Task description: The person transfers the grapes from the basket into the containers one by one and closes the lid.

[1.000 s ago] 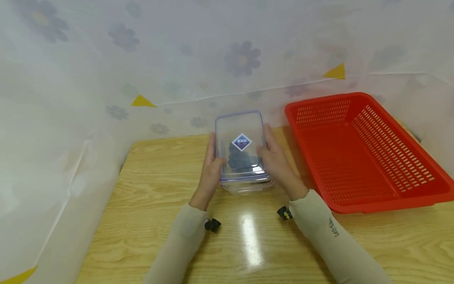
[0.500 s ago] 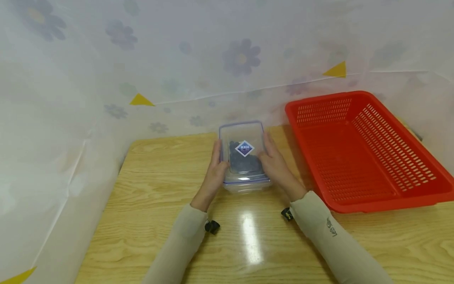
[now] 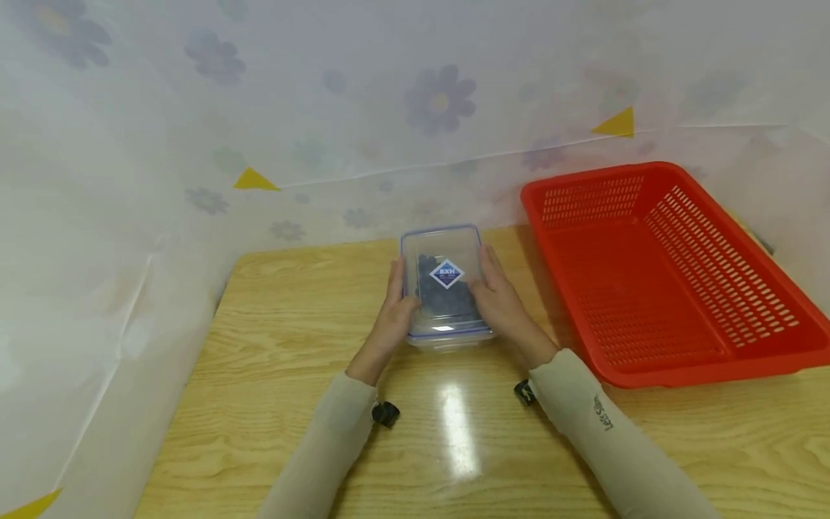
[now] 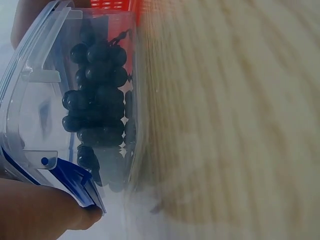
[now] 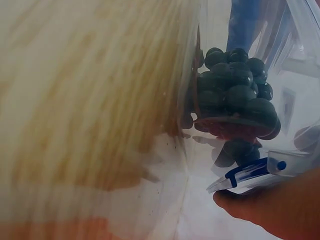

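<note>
A: Where does the clear rectangular plastic box with the blue-edged lid sit?

B: On the pale wooden table, towards its far edge, just left of the red perforated plastic basket. It holds a bunch of dark round grapes, seen through the wall from both wrist views. A diamond label marks the lid.

A: And the 2 hands?

B: The left hand clasps the box's left side, the right hand its right side, fingers lying along the walls and partly curled round the lid's rim. In the left wrist view a fingertip presses by a blue latch flap; the right wrist view shows the same at the other side.

A: How should the box be handled well here?

B: My judgement: keep both grips level and even, so the box stays flat and the grapes do not roll. Thumbs belong on the blue flaps rather than the lid's middle, since a clear lid flexes. Press or lift both sides together; working 1 side alone could tip the box towards the basket.

A: Any risk?

B: The tabletop looks glossy, so the box may slide under sideways force.
</note>
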Motion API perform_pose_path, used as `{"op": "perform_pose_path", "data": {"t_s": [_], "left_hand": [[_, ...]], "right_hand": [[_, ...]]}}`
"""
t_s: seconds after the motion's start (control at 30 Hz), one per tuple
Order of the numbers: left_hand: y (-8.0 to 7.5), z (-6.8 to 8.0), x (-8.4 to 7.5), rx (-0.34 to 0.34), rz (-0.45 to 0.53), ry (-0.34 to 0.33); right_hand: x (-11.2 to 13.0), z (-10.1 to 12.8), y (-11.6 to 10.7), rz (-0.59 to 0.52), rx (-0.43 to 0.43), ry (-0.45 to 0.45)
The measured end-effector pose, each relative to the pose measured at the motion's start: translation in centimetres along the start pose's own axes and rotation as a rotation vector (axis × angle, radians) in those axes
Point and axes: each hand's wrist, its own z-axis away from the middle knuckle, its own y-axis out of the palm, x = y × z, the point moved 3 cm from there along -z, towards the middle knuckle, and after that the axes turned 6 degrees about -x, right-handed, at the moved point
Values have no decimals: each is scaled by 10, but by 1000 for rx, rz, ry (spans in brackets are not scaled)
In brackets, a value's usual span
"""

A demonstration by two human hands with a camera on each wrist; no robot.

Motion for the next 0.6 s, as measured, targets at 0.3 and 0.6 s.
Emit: {"op": "perform_pose_path", "data": {"t_s": [0.3, 0.6], "left_hand": [[1, 0, 0, 21, -3, -10], [1, -1, 1, 25, -30, 3]], "right_hand": [[0, -1, -1, 25, -2, -16], [-2, -4, -2, 43, 14, -40]]}}
